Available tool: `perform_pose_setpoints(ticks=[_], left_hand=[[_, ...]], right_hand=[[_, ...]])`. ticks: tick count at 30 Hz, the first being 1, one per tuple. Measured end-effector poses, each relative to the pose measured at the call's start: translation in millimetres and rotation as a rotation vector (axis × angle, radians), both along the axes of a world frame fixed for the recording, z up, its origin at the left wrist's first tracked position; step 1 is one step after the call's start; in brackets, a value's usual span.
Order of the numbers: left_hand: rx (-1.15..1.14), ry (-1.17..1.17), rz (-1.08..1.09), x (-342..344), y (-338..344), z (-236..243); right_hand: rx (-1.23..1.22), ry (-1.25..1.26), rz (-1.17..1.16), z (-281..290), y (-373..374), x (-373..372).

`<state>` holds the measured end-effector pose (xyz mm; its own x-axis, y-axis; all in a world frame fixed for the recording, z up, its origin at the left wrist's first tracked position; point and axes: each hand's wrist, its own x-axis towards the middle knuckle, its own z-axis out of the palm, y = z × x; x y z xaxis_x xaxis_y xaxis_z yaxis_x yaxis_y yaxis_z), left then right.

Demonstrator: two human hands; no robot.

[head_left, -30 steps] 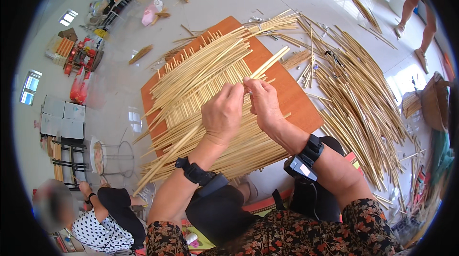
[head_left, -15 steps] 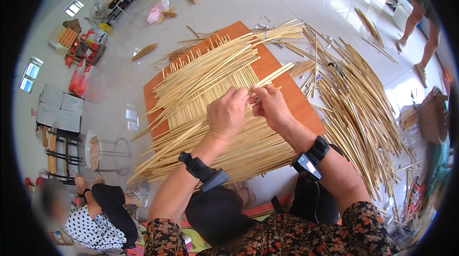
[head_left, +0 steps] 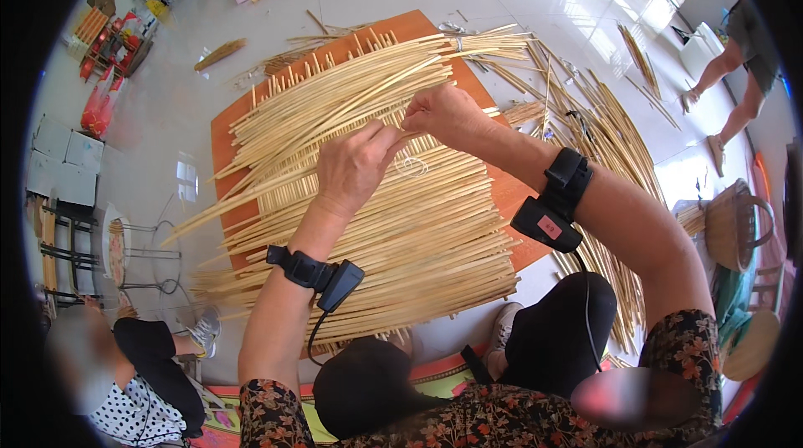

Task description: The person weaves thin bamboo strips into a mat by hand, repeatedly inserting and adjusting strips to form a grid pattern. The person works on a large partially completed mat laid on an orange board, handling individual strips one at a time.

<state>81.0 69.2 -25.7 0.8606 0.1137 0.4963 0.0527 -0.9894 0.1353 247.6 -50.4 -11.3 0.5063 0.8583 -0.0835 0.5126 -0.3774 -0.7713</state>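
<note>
Pale straw-coloured stalks [head_left: 376, 247] lie in rows across an orange-brown board [head_left: 535, 247] in front of me. My left hand [head_left: 355, 165] is closed on a few stalks [head_left: 242, 201], which stick out to the left past the board's edge. Close beside it, my right hand [head_left: 445, 116] is pinched shut near the same stalks' right end; what its fingertips hold is hidden. Just below the hands is a thin white thread [head_left: 412, 166] in loops. Beneath the hands, stalks cross over others set the opposite way, like a mat.
A large heap of loose stalks [head_left: 611, 163] covers the floor to the right. A wicker basket [head_left: 729, 226] stands at the far right. Someone seated in a dotted shirt [head_left: 142, 414] is at lower left; another person's legs [head_left: 736, 105] show at upper right.
Both hands have moved up and left in the picture, the right one now higher than the left. The stalk ends beyond my right hand no longer show. The white thread loops have come into sight.
</note>
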Motion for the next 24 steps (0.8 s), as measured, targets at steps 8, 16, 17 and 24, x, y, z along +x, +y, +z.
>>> perform_pose_setpoints(ticks=[8, 16, 17, 24], left_hand=[[-0.245, -0.061, 0.014, 6.9, 25.4, -46.4], [-0.310, -0.006, 0.116, 18.8, 52.5, -49.4], [-0.320, 0.021, 0.143, 19.9, 55.9, -46.8], [-0.366, 0.141, 0.041, 28.6, 31.4, -72.9]], right_hand=[[-0.169, -0.018, 0.100, -43.4, 45.2, 8.9], [-0.193, -0.932, 0.370, -96.2, 113.2, 30.2], [-0.196, -1.023, 0.403, -104.8, 123.9, 37.0], [-0.133, -0.201, 0.123, -71.1, 122.1, 114.4]])
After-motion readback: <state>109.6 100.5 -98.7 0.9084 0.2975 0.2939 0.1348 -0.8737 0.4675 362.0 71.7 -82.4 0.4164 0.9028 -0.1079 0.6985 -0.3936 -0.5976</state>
